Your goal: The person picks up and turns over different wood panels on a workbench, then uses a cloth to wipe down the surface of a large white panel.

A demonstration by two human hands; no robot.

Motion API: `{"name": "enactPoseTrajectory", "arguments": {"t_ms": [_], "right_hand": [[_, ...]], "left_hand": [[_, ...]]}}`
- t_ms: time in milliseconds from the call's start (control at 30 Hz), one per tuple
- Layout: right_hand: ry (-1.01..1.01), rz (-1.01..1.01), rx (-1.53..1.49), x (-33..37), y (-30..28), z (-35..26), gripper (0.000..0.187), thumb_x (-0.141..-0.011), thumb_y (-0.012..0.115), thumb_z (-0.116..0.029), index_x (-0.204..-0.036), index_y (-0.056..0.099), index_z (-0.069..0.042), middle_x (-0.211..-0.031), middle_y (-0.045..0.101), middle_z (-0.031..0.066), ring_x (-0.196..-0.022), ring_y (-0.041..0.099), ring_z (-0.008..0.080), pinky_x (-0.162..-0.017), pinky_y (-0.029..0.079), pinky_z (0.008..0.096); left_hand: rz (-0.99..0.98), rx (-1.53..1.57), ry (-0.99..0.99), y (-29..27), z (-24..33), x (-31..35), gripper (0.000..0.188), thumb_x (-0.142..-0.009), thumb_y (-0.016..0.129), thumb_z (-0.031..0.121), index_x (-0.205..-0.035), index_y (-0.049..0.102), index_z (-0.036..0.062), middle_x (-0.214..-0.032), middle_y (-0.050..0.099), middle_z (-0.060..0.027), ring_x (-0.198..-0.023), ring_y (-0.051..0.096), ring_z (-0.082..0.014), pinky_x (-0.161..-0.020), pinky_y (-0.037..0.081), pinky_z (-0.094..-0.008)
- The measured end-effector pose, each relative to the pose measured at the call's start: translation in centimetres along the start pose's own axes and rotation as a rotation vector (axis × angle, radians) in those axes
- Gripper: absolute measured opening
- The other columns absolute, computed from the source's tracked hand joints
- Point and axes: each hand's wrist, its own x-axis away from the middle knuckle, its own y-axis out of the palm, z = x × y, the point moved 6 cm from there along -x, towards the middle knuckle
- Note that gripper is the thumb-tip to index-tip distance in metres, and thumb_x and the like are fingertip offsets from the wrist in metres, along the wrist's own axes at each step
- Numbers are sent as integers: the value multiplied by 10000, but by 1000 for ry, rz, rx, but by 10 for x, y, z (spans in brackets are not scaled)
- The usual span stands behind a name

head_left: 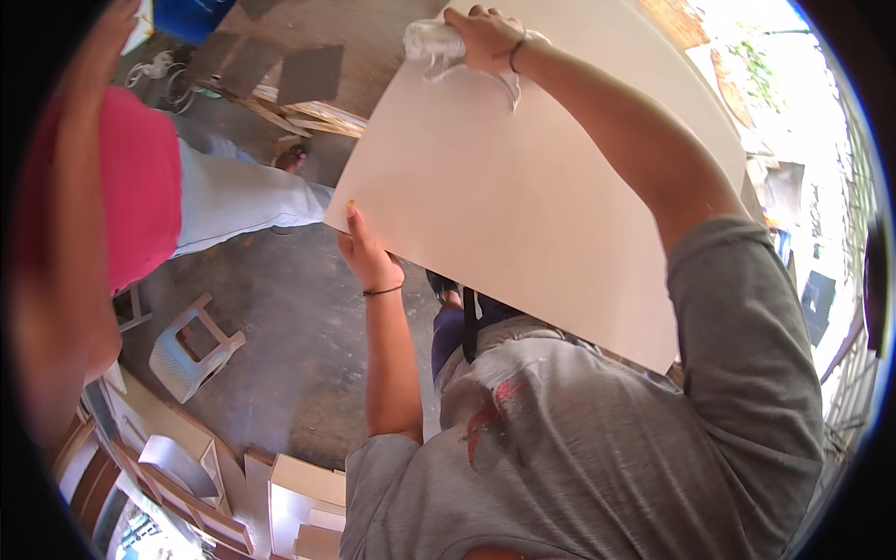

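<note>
A large pale flat board [523, 205] spreads out in front of me, one long edge close to my waist. My left hand [371, 259] grips its near left corner, thumb on the top face and the fingers hidden beneath. Toward the far left edge, my right hand [487, 42] is closed on a bunched white cloth [435, 40]. The cloth rests on the board's surface, and a loose strand of it trails down beside the wrist.
At left stands another person in a red shirt [140, 187] and light jeans. A plastic stool [194, 347] lies tipped on the floor. Wooden panels and box-like pieces [303, 490] fill the lower left. Dark square sheets [311, 75] lie on a wooden surface beyond the board.
</note>
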Motion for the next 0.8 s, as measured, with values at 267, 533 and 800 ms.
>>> {"name": "enactPoseTrajectory", "arguments": {"t_ms": [267,533,800], "right_hand": [[-147,-9,-109,100,13,-83,613,-676,651,-378,-1169,451,-72,-1097,481,201,-1044,450,362,-790,390,487],[-92,117,-201,174,11,-142,332,-651,604,-182,-970,535,-122,-949,504,145,-892,499,283,-648,384,412],[63,69,-81,62,9,-80,431,-691,601,-200,-1111,503,-189,-1009,518,154,-955,515,311,-677,417,430]], "left_hand": [[-111,-69,-22,-23,3,-23,445,-888,562,225,-1245,425,-3,-1204,527,-103,-1092,526,-215,-901,455,-340],[-405,278,-499,-35,-48,-2,468,-930,449,291,-1315,383,32,-1307,466,-110,-1182,471,-268,-988,393,-420],[-332,213,-575,-32,-25,2,490,-869,550,208,-1308,392,60,-1284,477,-72,-1163,473,-235,-984,388,-421]]}}
